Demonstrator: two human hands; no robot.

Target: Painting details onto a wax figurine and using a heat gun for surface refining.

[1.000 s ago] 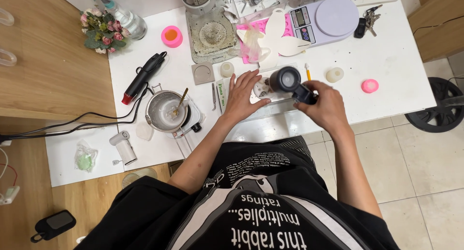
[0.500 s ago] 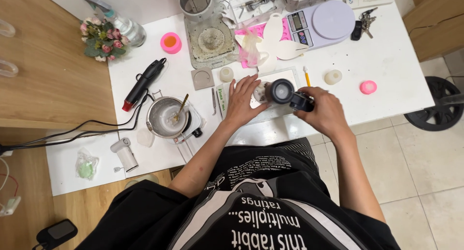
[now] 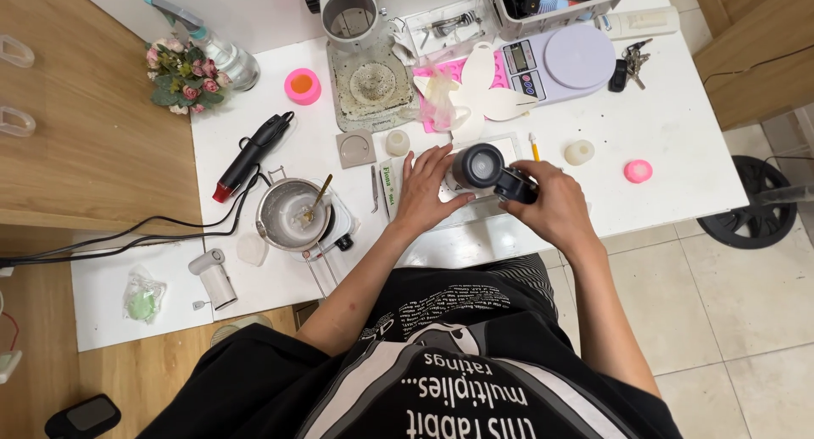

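My right hand [image 3: 555, 203] grips a dark round cup [image 3: 477, 165] by its handle at frame centre. Left hand [image 3: 426, 189] lies open, steadying it on the surface [image 3: 670, 142]. Looks rigid, light; handle's the safest hold.

Left hand [image 3: 424, 189]: flat on the white tray [image 3: 500, 144], touching the dark round cup [image 3: 477, 165].
Right hand [image 3: 555, 203]: closed round a small black part [image 3: 515, 185] beside the cup.
Metal pot [image 3: 292, 212]: near the white table's [image 3: 678, 142] front edge, a spoon inside.
Scale [image 3: 560, 61]: towards the rear edge.
Pink disc [image 3: 638, 171]: near the right edge.
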